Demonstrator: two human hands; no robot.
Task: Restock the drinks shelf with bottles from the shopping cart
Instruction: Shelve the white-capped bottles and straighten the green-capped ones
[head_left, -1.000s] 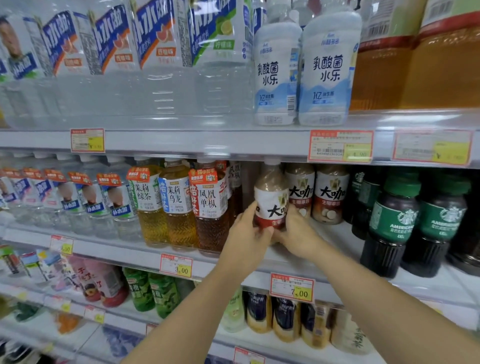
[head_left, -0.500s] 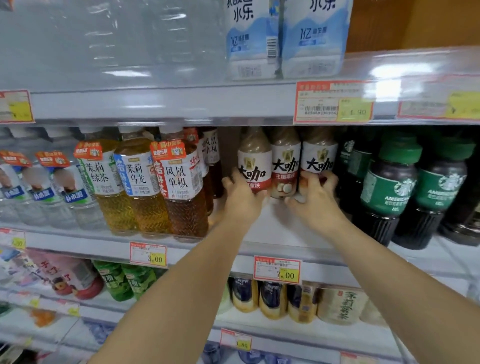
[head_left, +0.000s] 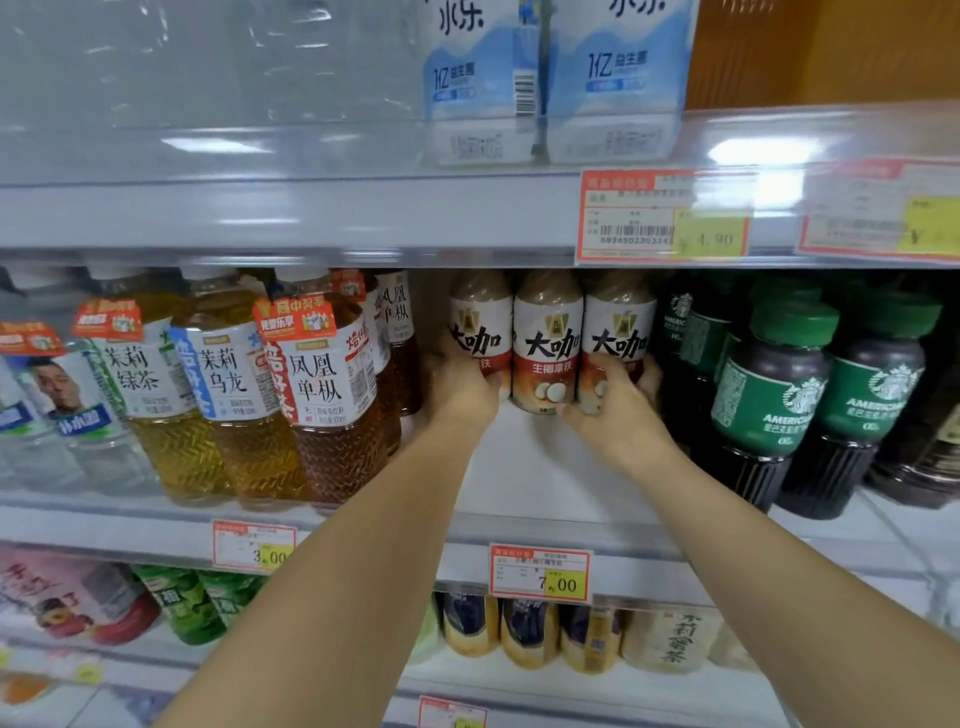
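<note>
Left hand (head_left: 460, 387) grips the left latte bottle (head_left: 480, 332), right hand (head_left: 615, 402) grips the right latte bottle (head_left: 618, 327), seating both above the 7.00 price tag (head_left: 540, 571); next up, probably letting go cleanly.

Three tea bottles (head_left: 234, 395) stand in a row at 9 o'clock, holding yellow to brown liquid, with white labels and red tags at the necks. Water bottles (head_left: 62, 415) stand just beside them, further left. Dark coffee bottles (head_left: 774, 400) with green caps stand at 3 o'clock. Two white-and-blue bottles (head_left: 613, 78) stand at 12 o'clock. Price tag (head_left: 665, 215) at 1 o'clock reads 4.90. Green bottles (head_left: 182, 603) sit at 7 o'clock, their labels blurred.
</note>
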